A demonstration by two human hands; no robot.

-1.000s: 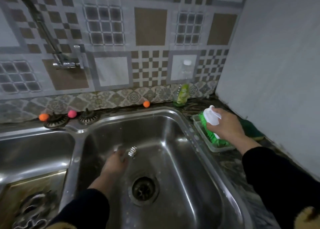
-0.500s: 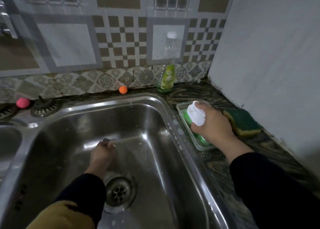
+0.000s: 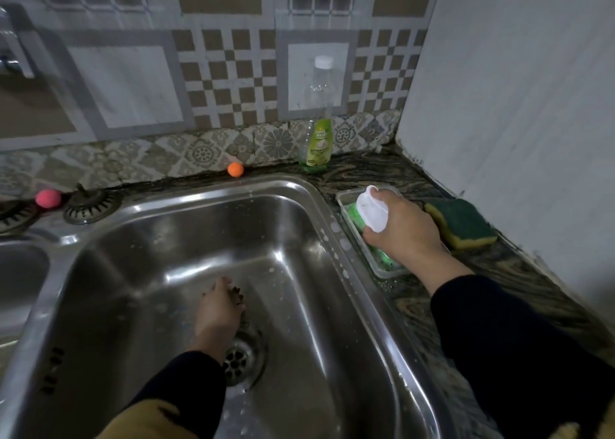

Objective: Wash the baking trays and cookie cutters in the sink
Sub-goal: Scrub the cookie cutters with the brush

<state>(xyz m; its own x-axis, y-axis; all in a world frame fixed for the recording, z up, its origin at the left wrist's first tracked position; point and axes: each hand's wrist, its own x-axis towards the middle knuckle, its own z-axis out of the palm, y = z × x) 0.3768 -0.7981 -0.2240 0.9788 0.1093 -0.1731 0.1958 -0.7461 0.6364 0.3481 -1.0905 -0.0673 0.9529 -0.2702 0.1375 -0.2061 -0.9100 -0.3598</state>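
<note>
Cookie cutter (image 3: 238,296) sits low in the sink (image 3: 186,239), now by the drain, gripped by the left hand (image 3: 218,312) — right hand (image 3: 404,230) still clutches the white brush (image 3: 370,213) — scrubbing looks imminent.

Hands (image 3: 219,309) in sink (image 3: 299,239), brush (image 3: 371,212)

Beyond my right hand (image 3: 404,230), at the wall, the green label of the dish soap bottle (image 3: 316,145) reads "AROMA"; its brand line above is too blurred.
</note>
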